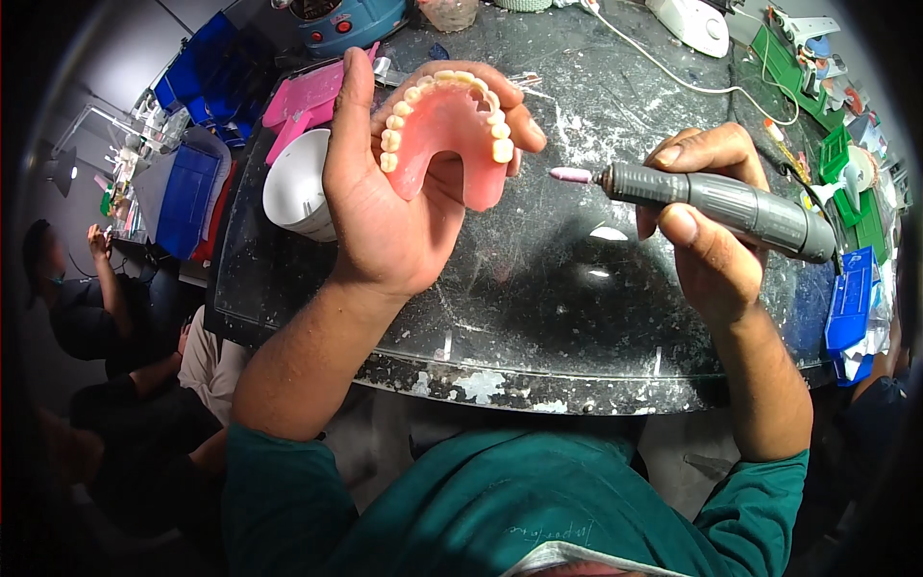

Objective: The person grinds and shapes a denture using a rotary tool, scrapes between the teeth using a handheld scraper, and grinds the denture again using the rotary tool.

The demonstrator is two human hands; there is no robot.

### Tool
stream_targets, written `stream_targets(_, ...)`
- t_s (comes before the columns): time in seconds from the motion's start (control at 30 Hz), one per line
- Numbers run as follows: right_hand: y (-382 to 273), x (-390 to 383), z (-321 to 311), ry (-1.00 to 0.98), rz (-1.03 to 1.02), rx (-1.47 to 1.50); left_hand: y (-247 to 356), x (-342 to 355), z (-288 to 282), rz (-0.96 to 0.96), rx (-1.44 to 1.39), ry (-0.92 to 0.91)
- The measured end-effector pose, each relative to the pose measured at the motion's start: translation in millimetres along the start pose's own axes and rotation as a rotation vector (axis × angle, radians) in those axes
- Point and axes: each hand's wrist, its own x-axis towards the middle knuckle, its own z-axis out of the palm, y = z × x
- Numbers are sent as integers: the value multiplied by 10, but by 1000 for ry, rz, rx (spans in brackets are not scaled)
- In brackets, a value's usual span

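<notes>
Palm up, my left hand (399, 236) holds a denture (433, 125) with a pink horseshoe-shaped base and a row of cream teeth. The fingers wrap behind it and the thumb stands up at its left. A gap shows in the tooth row near the front right. In my right hand (716, 236) is a dark grey rotary handpiece (721, 202), gripped between thumb and fingers. Its pinkish pointed grinding bit (571, 175) aims left toward the denture, apart from it. A cord runs from the handpiece's rear end.
Beside my left wrist stands a white cup (300, 188), with a pink dustpan (303, 101) behind it. White dust and scratches mark the black table (538, 317). A blue machine (351, 24) stands at the back; blue and green bins (851, 303) line the right. People sit at left.
</notes>
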Motion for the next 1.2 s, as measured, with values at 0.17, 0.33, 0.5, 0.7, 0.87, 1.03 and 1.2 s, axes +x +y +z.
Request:
stream_targets(0.17,22,16,16,-46,-19,-124,0,-6,-62,-18,-5,1)
stream_targets(0.33,19,20,32,-34,-6,-122,-5,-4,-48,-36,-59,-2)
stream_targets(0.5,22,18,67,-16,10,-92,-1,-11,-20,-40,-85,13)
stream_targets(0.7,31,24,68,-11,45,-100,-40,-3,-4,100,126,135)
stream_targets(0.87,45,9,19,-22,113,16,-34,-18,-44,390,555,132)
stream_targets(1.03,61,14,32,-16,81,1,-47,-17,-9,397,621,203)
stream_targets(1.2,66,14,37,-14,89,11,-32,-34,6,379,675,246)
